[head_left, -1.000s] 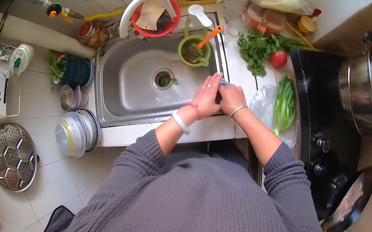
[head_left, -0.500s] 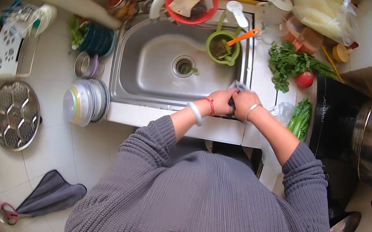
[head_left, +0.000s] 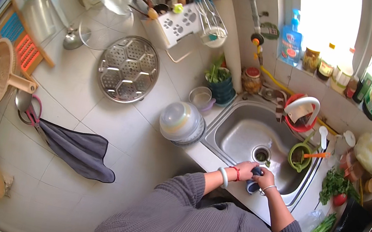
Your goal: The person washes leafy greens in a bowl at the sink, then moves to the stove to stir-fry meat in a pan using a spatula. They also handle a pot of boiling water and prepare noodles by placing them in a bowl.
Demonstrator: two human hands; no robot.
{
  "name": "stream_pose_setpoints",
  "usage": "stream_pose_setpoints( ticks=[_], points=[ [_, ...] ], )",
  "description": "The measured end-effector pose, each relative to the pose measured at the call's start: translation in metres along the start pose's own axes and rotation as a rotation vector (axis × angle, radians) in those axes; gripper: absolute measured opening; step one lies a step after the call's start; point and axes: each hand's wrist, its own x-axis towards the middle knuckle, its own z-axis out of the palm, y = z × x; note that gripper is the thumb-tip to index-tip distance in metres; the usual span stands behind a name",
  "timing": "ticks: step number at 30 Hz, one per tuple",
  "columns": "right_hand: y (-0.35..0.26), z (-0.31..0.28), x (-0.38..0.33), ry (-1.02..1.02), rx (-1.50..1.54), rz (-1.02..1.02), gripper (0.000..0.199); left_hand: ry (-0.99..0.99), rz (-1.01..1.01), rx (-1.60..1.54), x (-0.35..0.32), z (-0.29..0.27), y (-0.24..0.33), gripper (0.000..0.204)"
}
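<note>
At the front edge of the steel sink (head_left: 235, 129), my two hands are close together on a dark grey-blue cloth (head_left: 252, 186). My left hand (head_left: 244, 169), with a red string and a pale bangle at the wrist, is closed on it. My right hand (head_left: 265, 179) grips the cloth from the other side. Part of the cloth hangs below the fingers. Beyond my hands is the sink drain (head_left: 261, 154) with green scraps in it. A green handled bowl (head_left: 294, 164) with an orange-handled utensil (head_left: 318, 155) stands at the sink's right side.
Stacked bowls (head_left: 180, 122) stand left of the sink. A red basin (head_left: 291, 104) sits behind it, near the white curved spout (head_left: 310, 101). Herbs (head_left: 332, 184), a tomato (head_left: 340, 199) and lettuce (head_left: 321, 231) lie right. A grey towel (head_left: 79, 150) and scissors (head_left: 35, 110) hang on the left wall.
The view has swung left, showing more wall and the window sill. My hands have shifted from the sink's front right corner toward the middle of its front edge, still holding the cloth.
</note>
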Motion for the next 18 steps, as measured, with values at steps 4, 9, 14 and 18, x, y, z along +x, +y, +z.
stream_pose_setpoints(
  ticks=[4, 9, 14, 18],
  points=[
    [-0.053, -0.014, 0.017, -0.075, 0.756, 0.143, 0.041, 0.33, 0.052, -0.337, -0.012, -0.048, 0.01, 0.051],
    [-0.113, -0.022, 0.002, -0.197, 1.091, 0.185, 0.025, 0.528, -0.005, -0.628, -0.025, -0.074, 0.018, 0.043],
    [-0.149, -0.033, -0.009, -0.252, 0.815, 0.036, 0.044, 0.632, 0.077, -0.891, -0.043, -0.099, 0.019, 0.031],
    [-0.189, -0.053, -0.032, -0.253, 0.254, -0.384, 0.033, 0.696, -0.064, -1.496, -0.064, -0.107, 0.002, 0.036]
  ],
)
